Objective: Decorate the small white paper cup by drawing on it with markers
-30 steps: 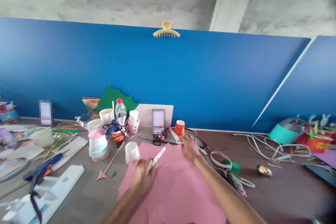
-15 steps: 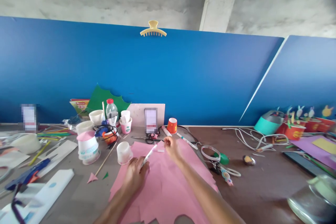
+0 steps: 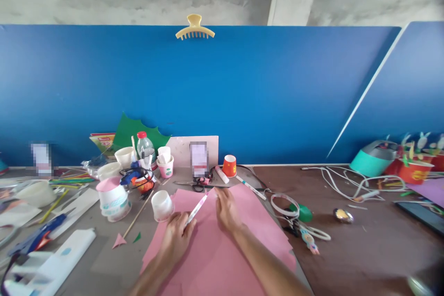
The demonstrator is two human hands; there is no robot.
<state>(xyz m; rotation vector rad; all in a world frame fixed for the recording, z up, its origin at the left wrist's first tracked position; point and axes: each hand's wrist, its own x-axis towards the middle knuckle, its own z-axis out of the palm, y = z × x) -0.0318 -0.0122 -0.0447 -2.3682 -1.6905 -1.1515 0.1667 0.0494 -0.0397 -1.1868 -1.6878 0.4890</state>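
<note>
My left hand (image 3: 177, 236) is closed around a white marker (image 3: 195, 211), whose pink-tinged end points up and to the right. It rests over the left part of a large pink paper sheet (image 3: 222, 254) with jagged edges. My right hand (image 3: 227, 208) is at the sheet's far edge, its fingers drawn together and pointing away. What those fingertips hold, if anything, is hidden. A white paper cup (image 3: 162, 206) stands upside down just beyond my left hand. Past my right hand are a red paper cup (image 3: 229, 166), a pink-and-white tube (image 3: 222, 175) and another marker (image 3: 250, 188).
Stacked cups (image 3: 113, 199), a bottle (image 3: 145, 148) and a blue glue gun (image 3: 40, 233) crowd the left side. A phone (image 3: 199, 159) leans upright at the back. On the right are white cables (image 3: 329, 189), a green object (image 3: 304, 213) and a silver-gold ball (image 3: 343, 215).
My right hand has turned and lowered onto the paper; the small white piece beside it no longer shows. My left hand still holds the marker. The view has shifted slightly.
</note>
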